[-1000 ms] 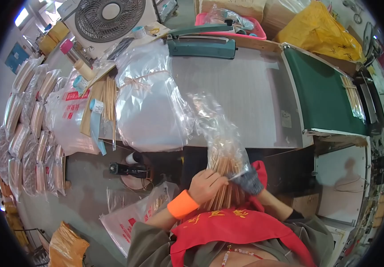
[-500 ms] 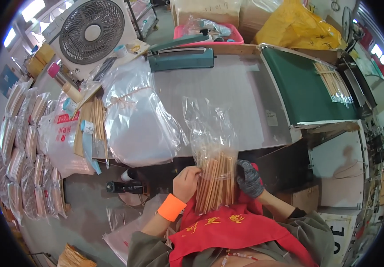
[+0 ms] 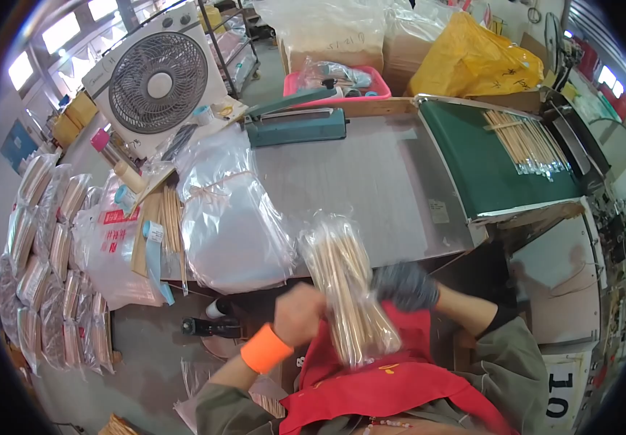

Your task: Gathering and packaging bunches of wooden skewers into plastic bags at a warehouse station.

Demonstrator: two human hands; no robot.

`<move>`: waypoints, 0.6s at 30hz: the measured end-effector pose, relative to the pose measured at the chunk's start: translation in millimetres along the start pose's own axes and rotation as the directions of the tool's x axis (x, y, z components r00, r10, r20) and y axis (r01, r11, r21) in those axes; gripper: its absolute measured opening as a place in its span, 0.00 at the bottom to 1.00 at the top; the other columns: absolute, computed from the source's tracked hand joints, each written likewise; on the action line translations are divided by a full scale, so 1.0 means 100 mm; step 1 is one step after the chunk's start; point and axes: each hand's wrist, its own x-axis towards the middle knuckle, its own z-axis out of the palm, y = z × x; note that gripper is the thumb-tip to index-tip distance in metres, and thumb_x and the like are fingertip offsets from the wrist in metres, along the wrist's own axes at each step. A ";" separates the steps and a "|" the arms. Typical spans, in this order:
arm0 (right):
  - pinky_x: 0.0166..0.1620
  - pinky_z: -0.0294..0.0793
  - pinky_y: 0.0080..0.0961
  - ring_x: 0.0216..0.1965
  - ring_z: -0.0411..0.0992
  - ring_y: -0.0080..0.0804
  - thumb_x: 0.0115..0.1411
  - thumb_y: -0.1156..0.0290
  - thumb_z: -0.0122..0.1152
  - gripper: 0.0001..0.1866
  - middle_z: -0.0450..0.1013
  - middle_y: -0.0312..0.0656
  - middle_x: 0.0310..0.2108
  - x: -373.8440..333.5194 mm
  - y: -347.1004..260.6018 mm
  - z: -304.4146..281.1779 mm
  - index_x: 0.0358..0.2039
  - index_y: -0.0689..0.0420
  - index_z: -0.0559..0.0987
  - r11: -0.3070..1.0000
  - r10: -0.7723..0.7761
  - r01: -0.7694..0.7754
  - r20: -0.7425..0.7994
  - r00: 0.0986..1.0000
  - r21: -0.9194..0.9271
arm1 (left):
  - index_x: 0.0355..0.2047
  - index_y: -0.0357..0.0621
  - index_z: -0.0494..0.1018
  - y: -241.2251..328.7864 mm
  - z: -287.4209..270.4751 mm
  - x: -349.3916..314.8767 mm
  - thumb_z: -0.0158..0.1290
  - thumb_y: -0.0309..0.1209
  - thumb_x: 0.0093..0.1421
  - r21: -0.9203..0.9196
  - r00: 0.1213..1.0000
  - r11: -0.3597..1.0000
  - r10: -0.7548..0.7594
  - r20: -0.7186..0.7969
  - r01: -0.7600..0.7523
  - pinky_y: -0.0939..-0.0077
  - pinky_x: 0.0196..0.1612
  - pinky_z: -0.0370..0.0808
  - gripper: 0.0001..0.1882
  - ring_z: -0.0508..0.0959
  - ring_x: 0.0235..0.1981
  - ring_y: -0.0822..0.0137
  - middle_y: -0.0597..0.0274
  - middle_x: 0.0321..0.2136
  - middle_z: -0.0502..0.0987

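A clear plastic bag point(image 3: 349, 297) full of thin wooden sticks is upright and slightly tilted in front of my red apron point(image 3: 407, 337), past the table's near edge. The sticks fill nearly its whole length. My left hand point(image 3: 300, 314), bare above an orange wristband, has its fingers curled closed at the bag's left side. On the opposite side is my right hand point(image 3: 405, 286) in a dark grey glove; motion smears its fingers, so its grip on the bag is unclear. A stack of flat clear bags point(image 3: 237, 232), tied with string, lies on the table to the left.
A green belt point(image 3: 465, 159) carries a row of wooden sticks point(image 3: 527, 145) at the right. A teal bag sealer point(image 3: 298, 129) sits at the table's back, before a pink basket point(image 3: 374, 87). Packed bundles point(image 3: 44, 268) are piled far left. A fan point(image 3: 157, 85) stands behind.
The sticks have gone deeper into the bag, whose loose upper part now holds them. My right hand has moved up and slightly inward. The view has tilted up a little.
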 end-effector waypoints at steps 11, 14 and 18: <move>0.38 0.70 0.42 0.37 0.70 0.47 0.47 0.75 0.52 0.12 0.71 0.44 0.29 0.68 0.46 -0.62 0.35 0.58 0.75 0.666 0.257 -0.058 0.156 0.954 -0.744 | 0.28 0.40 0.69 -0.47 -0.82 1.12 0.50 0.21 0.48 0.338 0.980 0.921 0.169 0.105 -0.195 0.67 0.30 0.71 0.05 0.73 0.29 0.56 0.55 0.26 0.71; 0.43 0.70 0.39 0.38 0.70 0.47 0.47 0.75 0.52 0.18 0.70 0.50 0.38 1.19 -0.25 -1.17 0.42 0.56 0.73 0.448 0.550 -0.019 0.259 0.794 -0.894 | 0.24 0.41 0.69 -0.30 -1.35 1.39 0.52 0.22 0.45 0.488 0.963 0.830 0.226 0.146 -0.269 0.68 0.29 0.71 0.05 0.73 0.28 0.58 0.58 0.25 0.72; 0.36 0.70 0.36 0.31 0.70 0.40 0.45 0.73 0.54 0.11 0.71 0.42 0.29 1.13 -0.39 -1.55 0.32 0.53 0.75 0.396 -0.041 0.113 0.105 0.994 -0.911 | 0.23 0.37 0.71 0.04 -1.75 1.72 0.55 0.15 0.43 0.353 0.967 0.934 0.137 -0.216 -0.053 0.72 0.28 0.71 0.07 0.74 0.26 0.60 0.59 0.23 0.73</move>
